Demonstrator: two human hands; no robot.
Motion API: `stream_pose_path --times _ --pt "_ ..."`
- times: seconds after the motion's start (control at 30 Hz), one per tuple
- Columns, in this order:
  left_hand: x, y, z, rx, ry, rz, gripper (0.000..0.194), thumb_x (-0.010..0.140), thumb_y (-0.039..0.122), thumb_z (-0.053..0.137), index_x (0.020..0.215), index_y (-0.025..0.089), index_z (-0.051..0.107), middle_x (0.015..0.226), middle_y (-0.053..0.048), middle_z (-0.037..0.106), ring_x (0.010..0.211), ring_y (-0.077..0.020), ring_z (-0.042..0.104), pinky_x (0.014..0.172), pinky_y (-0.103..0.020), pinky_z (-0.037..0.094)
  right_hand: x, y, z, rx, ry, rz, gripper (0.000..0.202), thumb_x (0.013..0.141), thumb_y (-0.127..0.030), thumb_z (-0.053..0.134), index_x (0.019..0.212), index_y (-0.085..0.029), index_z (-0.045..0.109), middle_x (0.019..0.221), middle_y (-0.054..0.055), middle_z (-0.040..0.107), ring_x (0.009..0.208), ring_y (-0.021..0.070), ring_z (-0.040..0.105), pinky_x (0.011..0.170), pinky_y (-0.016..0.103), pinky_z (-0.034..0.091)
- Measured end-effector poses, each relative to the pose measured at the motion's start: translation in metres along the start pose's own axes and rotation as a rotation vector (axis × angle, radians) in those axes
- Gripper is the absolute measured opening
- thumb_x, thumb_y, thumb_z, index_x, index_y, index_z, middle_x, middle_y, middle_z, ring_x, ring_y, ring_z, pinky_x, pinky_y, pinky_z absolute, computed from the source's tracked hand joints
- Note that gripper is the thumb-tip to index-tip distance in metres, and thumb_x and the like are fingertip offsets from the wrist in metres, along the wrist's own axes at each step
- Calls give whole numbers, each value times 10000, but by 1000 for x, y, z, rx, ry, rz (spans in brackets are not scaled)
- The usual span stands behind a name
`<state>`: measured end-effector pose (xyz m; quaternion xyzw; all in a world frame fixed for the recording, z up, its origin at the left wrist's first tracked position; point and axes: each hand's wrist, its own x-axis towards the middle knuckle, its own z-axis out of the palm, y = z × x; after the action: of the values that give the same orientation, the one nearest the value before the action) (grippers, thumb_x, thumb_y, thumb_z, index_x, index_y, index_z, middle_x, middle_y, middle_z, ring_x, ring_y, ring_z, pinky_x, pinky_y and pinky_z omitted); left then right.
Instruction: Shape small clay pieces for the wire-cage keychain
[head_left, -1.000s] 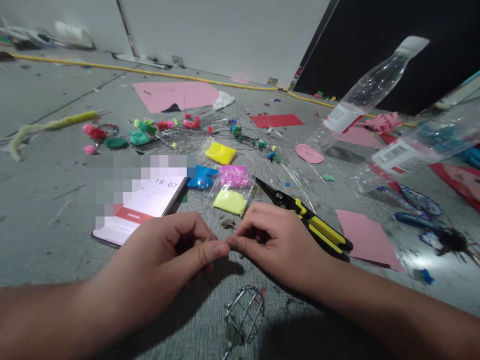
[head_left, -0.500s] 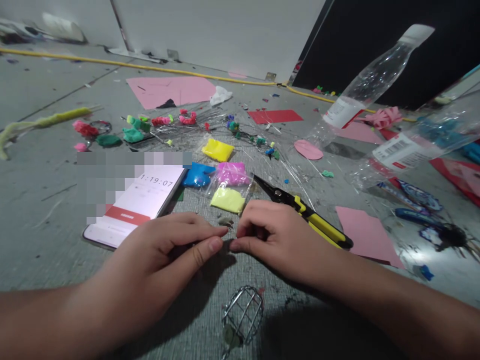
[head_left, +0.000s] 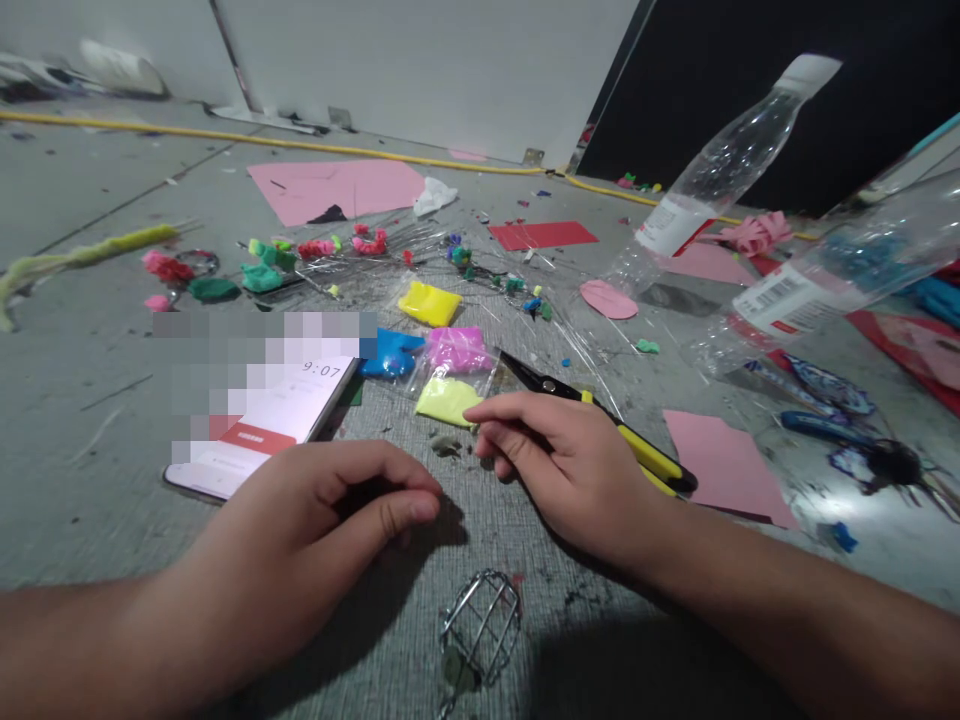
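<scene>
Left hand [head_left: 337, 535], fingertips [head_left: 423, 508] together, any contents hidden, right hand [head_left: 577, 465] loosely curled, grip unclear, lumpy grey scraps [head_left: 446, 443] just beside it, shiny oval wire frame [head_left: 484, 622] on streaked grey surface [head_left: 487, 530]

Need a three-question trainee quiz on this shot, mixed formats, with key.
1. In this view, the right hand's index fingertip overlaps the edge of which coloured packet?
2. True or false: the pliers have solid red handles.
3. Where is the oval metal wire frame? A) on the phone; B) inside a bottle; C) low in the middle of the view.

Key: 1. The pale yellow packet. 2. False: black and yellow. 3. C.
</scene>
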<state>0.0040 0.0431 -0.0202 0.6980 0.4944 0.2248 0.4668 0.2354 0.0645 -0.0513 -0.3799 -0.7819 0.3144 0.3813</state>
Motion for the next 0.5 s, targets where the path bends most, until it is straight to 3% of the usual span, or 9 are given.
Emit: stream_pose_path --times 0.1,0.2,0.3,0.4,0.5 --pt "-1 0 1 -7 3 21 249 945 304 584 817 238 787 699 10 807 626 -158 743 569 -209 566 -2 2 3 29 22 -32 220 1050 -120 544 1169 -157 726 891 23 774 727 122 705 696 262 557" --pt "-2 -1 2 0 31 49 213 936 295 607 858 247 799 748 14 829 640 -154 750 577 -205 575 -2 2 4 46 88 30 161 1020 -156 615 1139 -154 724 891 33 771 729 136 714 655 254 564" --pt "-3 -1 1 9 53 56 186 927 306 638 871 261 809 791 16 847 697 -166 772 615 -213 589 0 1 2 -100 139 -21 145 974 -140 631 1069 -113 736 897 68 743 734 157 686 644 273 552" --pt "-2 -1 1 11 63 54 183 925 318 642 877 265 811 804 15 851 728 -174 780 634 -222 593 1 -1 0 -297 2 -157 178 965 -124 594 1017 -70 755 933 120 717 825 213 670 755 357 561" --pt "-1 -1 2 -6 73 48 177 925 319 647 948 260 812 835 9 855 734 -173 777 636 -228 595 1 0 -1 -393 -103 -192 192 1006 -154 598 992 -70 770 959 143 705 897 259 655 812 414 552"
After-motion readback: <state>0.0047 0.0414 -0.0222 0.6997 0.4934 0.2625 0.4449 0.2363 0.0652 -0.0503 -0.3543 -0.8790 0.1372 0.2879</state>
